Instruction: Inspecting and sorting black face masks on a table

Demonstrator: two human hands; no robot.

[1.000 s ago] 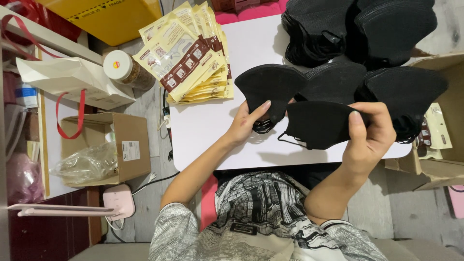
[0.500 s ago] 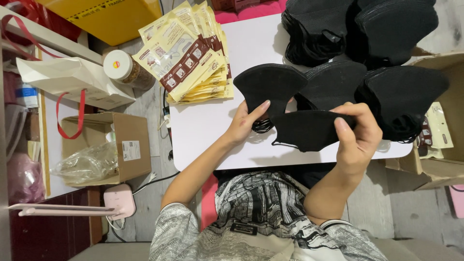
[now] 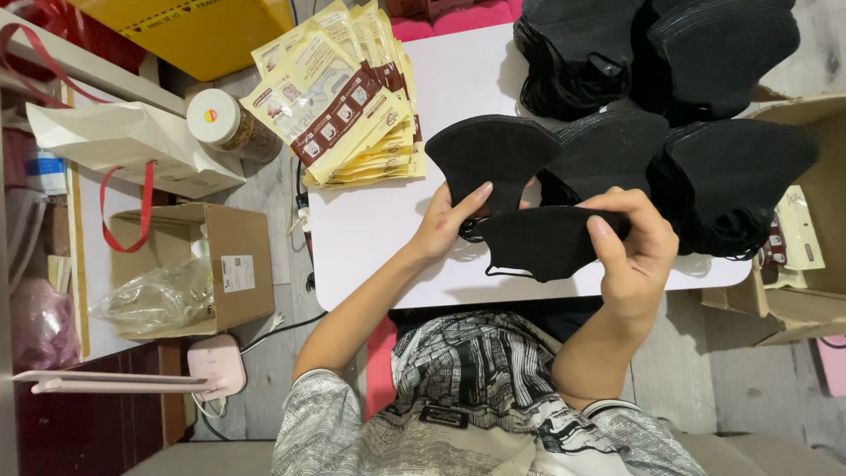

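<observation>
Two hands work one black mask [image 3: 551,240] in the head view, held just above the near edge of the white table [image 3: 370,238]. The right hand [image 3: 636,256] is clamped on the mask's right end, thumb on top and fingers curled under. The left hand [image 3: 445,225] pinches its left end with the fingertips, touching a second mask [image 3: 489,159] that lies flat just beyond.

The thin ear loop [image 3: 507,271] hangs loose below the held mask; it looks likely to snag a finger or the mask under it and drag that one along. The heaps of black masks [image 3: 670,97] at the far right lean unevenly and could slide if nudged.

The masks look like soft, matte fabric, folded flat into curved, pointed shapes. To the far left lies a fanned stack of glossy yellow packets [image 3: 348,101]. Left of the table sit a cardboard box [image 3: 238,264] with crinkled clear plastic and a white-lidded jar [image 3: 216,119].
</observation>
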